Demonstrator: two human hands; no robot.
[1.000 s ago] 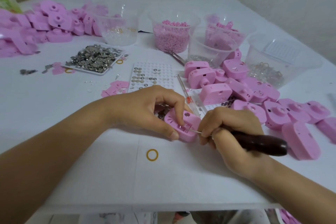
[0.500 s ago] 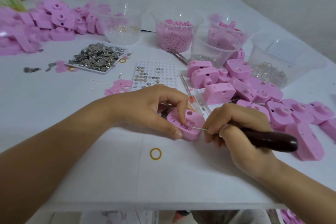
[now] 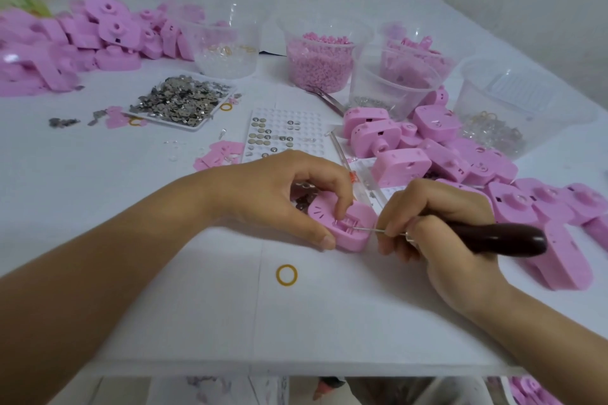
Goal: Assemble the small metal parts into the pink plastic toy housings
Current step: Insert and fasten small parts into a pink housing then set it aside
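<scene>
Pink housing (image 3: 342,227) — dark-brown tool handle (image 3: 496,238)

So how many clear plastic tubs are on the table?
5: leftmost tub with rings, tub of pink beads, front tub, tub of pink parts behind it, large tub far right. More could sit out of frame.

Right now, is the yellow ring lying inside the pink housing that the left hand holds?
No: the yellow ring lies on the white table, apart from the pink housing in the left hand.
</scene>
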